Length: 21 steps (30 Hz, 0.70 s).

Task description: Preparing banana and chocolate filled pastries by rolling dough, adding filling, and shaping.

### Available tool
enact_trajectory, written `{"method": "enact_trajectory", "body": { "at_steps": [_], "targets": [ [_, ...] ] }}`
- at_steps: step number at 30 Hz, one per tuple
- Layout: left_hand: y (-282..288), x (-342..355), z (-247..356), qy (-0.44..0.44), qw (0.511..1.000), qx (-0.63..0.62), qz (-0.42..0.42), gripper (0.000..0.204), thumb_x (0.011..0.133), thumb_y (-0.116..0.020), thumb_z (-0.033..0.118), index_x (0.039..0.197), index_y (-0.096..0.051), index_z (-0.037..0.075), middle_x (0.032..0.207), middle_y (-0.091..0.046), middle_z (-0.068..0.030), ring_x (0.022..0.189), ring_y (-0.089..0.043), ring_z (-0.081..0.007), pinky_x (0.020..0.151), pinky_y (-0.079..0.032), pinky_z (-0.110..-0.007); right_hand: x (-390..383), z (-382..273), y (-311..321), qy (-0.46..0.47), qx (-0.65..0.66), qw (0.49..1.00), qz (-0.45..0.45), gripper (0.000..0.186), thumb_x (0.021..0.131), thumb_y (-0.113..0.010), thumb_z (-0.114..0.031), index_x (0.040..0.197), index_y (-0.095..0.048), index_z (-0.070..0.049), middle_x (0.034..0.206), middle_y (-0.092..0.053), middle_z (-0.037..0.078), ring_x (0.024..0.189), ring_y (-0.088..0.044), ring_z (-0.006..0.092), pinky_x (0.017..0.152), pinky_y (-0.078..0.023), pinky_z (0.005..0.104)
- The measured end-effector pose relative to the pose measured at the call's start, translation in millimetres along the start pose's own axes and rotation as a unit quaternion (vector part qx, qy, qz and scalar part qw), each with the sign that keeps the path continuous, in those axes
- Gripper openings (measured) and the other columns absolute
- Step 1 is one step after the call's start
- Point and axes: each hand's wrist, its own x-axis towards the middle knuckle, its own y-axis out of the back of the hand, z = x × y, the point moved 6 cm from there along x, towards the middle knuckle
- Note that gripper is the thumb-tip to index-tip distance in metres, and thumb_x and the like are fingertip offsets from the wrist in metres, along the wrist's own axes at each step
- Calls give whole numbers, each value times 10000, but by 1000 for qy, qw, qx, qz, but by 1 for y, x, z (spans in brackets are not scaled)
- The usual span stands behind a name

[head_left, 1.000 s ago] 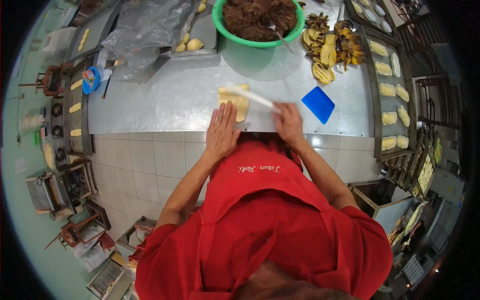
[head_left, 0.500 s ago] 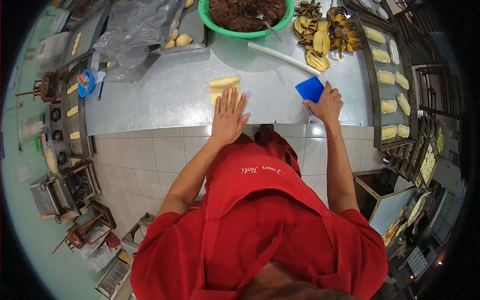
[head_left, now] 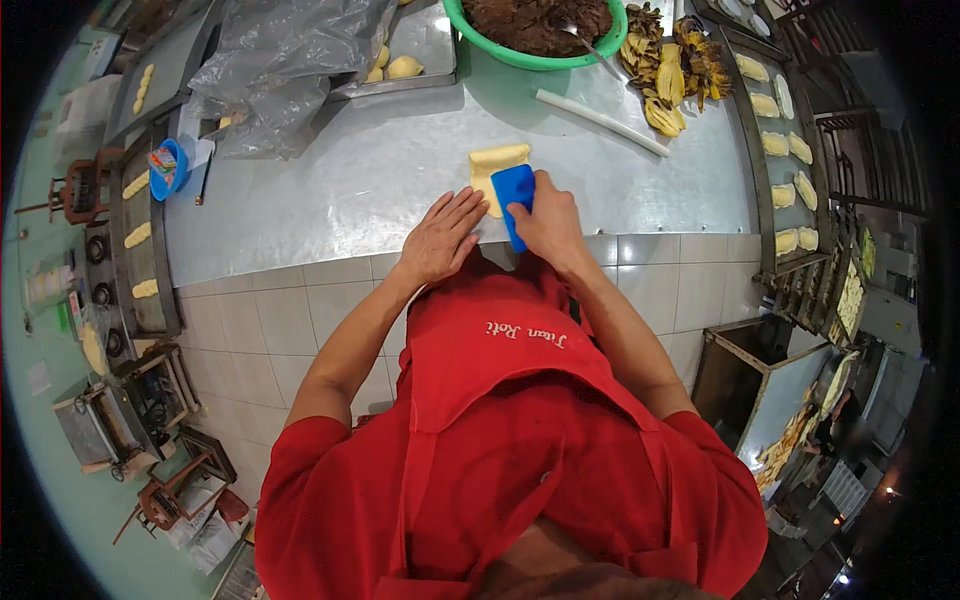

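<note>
Head view: a person in a red apron leans over a workplace, both hands out in front.
Desk: the steel desk spans the scene beyond both sets of fingers, with a tiled front edge just under the wrists.
Plastic sheet: a crumpled clear plastic sheet lies well beyond the left fingers, toward the far left corner.
Bowl: a green bowl of dark brown filling stands far past the right fingers at the desk's back edge.
Trays: a metal tray of pale dough pieces runs along the side well to the right of the right fingers.
Peels: a heap of yellow-brown peels sits beyond and to the right of the right fingers.
Rod: a white rolling rod lies slantwise just past the right fingers.
Left hand: the left hand lies palm down on the desk, fingers spread, their tips just beside the dough.
Right hand: the right hand grips the scraper, fingers curled and pressed around its far edge.
Dough: the flat yellow dough piece lies directly ahead of the left fingertips, partly under the scraper.
Scraper: the blue scraper stands tilted on the dough's near right side.
</note>
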Motion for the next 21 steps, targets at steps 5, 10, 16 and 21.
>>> {"method": "enact_trajectory", "body": {
  "at_steps": [5, 10, 16, 21],
  "targets": [
    [0, -6, -6, -10, 999, -37, 34, 536, 1082, -593, 239, 1571, -555, 24, 1646, -532, -171, 1587, -429, -327, 1342, -292, -509, 1, -17, -26, -28, -63, 997, -16, 407, 913, -788, -164, 1180, -580, 60, 953, -745, 358, 947, -746, 546, 845, -600, 609],
    [0, -5, -11, -14, 997, -64, 46, 520, 1066, -621, 218, 1543, -578, 16, 1621, -556, -178, 1570, -454, -336, 1334, -313, -520, 18, -27, -38, -27, -106, 994, 0, 402, 909, -777, -150, 1179, -574, 69, 959, -744, 353, 941, -748, 539, 839, -603, 606],
    [-2, -11, -14, -19, 996, -73, 48, 529, 1051, -643, 250, 1524, -595, 17, 1637, -543, -173, 1584, -433, -328, 1339, -299, -512, -21, -13, -42, -16, -140, 988, -58, 384, 907, -760, -140, 1176, -579, 67, 966, -743, 355, 932, -744, 545, 846, -597, 617],
    [1, -8, -13, -21, 996, -76, 38, 538, 1045, -647, 256, 1526, -593, 22, 1640, -540, -172, 1590, -425, -325, 1344, -287, -512, 12, -23, -38, -17, -129, 991, 6, 385, 898, -761, -146, 1164, -571, 57, 956, -740, 363, 916, -741, 554, 847, -596, 617]
  ]
}}
